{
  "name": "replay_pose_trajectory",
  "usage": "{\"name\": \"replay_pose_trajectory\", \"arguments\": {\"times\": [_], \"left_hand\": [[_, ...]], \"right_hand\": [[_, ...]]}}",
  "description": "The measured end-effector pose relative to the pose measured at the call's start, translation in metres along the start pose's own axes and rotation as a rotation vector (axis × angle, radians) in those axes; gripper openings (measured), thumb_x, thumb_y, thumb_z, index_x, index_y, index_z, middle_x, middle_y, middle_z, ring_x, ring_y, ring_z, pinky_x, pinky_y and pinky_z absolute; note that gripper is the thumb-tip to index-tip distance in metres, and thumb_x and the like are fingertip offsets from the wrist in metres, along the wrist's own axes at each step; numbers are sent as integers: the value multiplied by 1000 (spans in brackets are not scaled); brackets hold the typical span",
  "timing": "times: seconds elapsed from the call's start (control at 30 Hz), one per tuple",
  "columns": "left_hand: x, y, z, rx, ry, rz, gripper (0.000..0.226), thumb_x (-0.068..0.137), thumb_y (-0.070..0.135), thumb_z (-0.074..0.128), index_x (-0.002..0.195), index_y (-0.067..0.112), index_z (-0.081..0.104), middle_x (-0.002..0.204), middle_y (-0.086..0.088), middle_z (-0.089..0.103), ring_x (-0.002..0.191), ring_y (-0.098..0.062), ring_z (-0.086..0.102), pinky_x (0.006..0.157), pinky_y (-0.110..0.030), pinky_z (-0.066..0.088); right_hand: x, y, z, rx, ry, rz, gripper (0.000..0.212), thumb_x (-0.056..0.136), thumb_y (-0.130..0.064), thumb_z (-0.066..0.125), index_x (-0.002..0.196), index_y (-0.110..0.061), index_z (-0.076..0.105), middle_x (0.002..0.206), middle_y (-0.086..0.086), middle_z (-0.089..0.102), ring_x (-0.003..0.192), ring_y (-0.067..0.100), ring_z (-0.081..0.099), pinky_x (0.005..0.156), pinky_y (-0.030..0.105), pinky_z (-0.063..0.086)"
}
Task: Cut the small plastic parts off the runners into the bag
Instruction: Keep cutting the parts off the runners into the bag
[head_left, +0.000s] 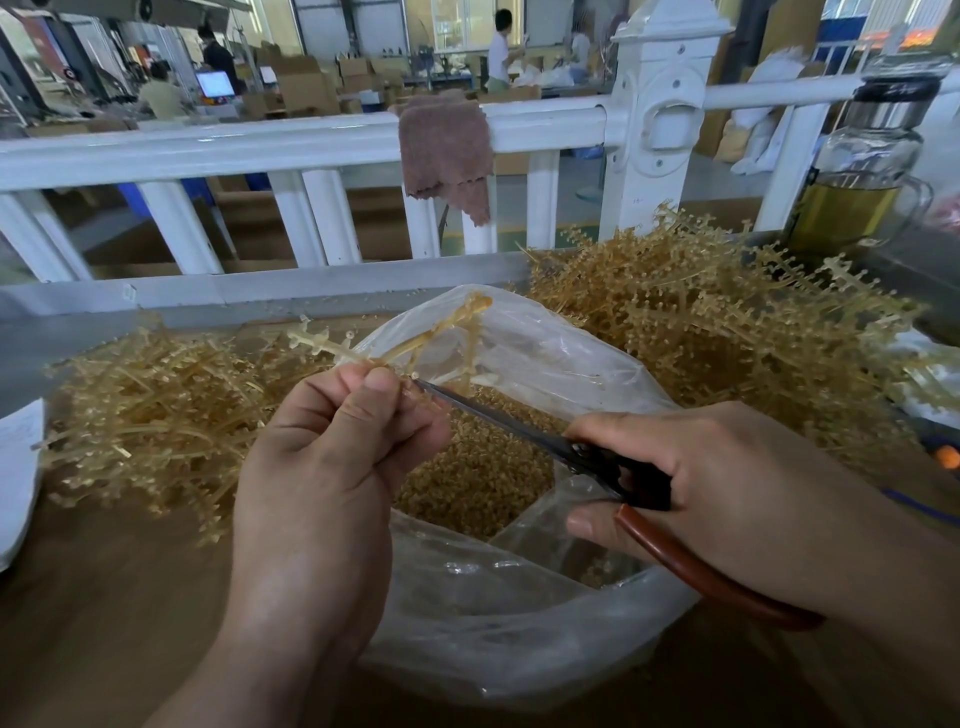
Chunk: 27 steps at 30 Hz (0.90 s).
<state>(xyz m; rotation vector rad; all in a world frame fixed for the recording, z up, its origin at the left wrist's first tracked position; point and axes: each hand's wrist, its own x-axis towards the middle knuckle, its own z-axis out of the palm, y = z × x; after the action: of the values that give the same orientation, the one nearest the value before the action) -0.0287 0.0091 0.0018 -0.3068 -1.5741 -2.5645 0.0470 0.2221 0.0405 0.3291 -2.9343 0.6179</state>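
Note:
My left hand (332, 441) pinches a pale yellow plastic runner (405, 340) between thumb and fingers, holding it over the mouth of a clear plastic bag (519, 623). My right hand (701, 483) grips scissors (519, 423) with red-brown handles; the blade tips sit right at the runner, just beside my left thumb. Inside the bag lies a heap of small tan cut parts (483, 483).
A pile of stripped runners (156, 415) lies left of the bag, and a taller pile of runners with parts (727, 332) lies behind it on the right. A white railing (311, 140) with a brown cloth (447, 150) stands behind. A glass bottle (857, 171) stands far right. White paper (15, 467) lies at left.

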Motion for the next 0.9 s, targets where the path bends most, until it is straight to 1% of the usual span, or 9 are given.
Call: {"name": "replay_pose_trajectory", "arguments": {"times": [0.13, 0.23, 0.33, 0.43, 0.53, 0.6, 0.73, 0.83, 0.9], "left_hand": [[1, -1, -1, 1, -2, 2, 12, 88, 21, 67, 76, 24, 68, 75, -2, 68, 72, -14, 70, 73, -29, 60], [1, -1, -1, 6, -3, 7, 17, 88, 21, 66, 73, 27, 70, 75, -1, 69, 72, -14, 70, 73, -29, 60], [1, -1, -1, 2, -2, 7, 15, 87, 22, 67, 73, 26, 70, 76, -1, 69, 72, -14, 70, 73, -29, 60], [1, 0, -1, -3, -2, 4, 13, 87, 22, 66, 74, 25, 69, 76, -1, 69, 72, -14, 70, 73, -29, 60], [1, 0, 0, -8, -2, 6, 14, 87, 23, 66, 73, 25, 69, 75, -2, 68, 72, -15, 70, 73, -29, 60], [1, 1, 0, -13, 0, 1, 16, 86, 23, 66, 71, 26, 70, 75, -2, 69, 72, -15, 70, 72, -29, 60], [0, 1, 1, -9, -7, -3, 13, 85, 23, 66, 72, 24, 69, 74, -2, 68, 72, -16, 70, 72, -28, 60], [-1, 1, 1, 20, -10, 18, 15, 86, 22, 67, 71, 26, 70, 74, -3, 69, 72, -16, 71, 72, -28, 60], [-1, 0, 1, 29, -6, 26, 14, 86, 22, 67, 72, 26, 70, 74, -4, 69, 73, -17, 71, 72, -28, 60]], "right_hand": [[0, 0, 1, 1, -10, 2, 45, 76, -75, 47, 104, -43, 58, 75, -20, 63, 67, -4, 60, 57, 14, 44], [0, 0, 1, 6, -15, -1, 43, 75, -75, 47, 103, -44, 57, 78, -23, 62, 67, -4, 60, 56, 14, 43], [1, -1, 0, 18, -14, -2, 40, 76, -72, 53, 102, -43, 59, 75, -22, 62, 68, -6, 59, 57, 11, 42], [1, -2, 0, 31, -9, 1, 37, 77, -70, 57, 103, -44, 60, 75, -27, 61, 67, -10, 59, 58, 7, 41], [0, -1, 0, 20, -8, 14, 50, 74, -79, 48, 111, -46, 55, 78, -23, 64, 69, -6, 61, 60, 18, 49], [-1, -1, 0, 0, -3, 14, 57, 72, -82, 43, 115, -47, 53, 80, -22, 66, 71, -7, 61, 60, 20, 51], [-1, -1, -1, -3, -14, 13, 54, 72, -82, 41, 112, -48, 54, 75, -21, 63, 69, -3, 61, 52, 22, 48], [-1, -2, -2, -3, -16, 10, 51, 73, -79, 45, 111, -47, 55, 76, -21, 63, 69, -3, 61, 57, 20, 48], [-2, -2, -2, 1, -18, 9, 45, 74, -76, 49, 106, -46, 56, 78, -24, 61, 70, -4, 60, 59, 17, 45]]}}
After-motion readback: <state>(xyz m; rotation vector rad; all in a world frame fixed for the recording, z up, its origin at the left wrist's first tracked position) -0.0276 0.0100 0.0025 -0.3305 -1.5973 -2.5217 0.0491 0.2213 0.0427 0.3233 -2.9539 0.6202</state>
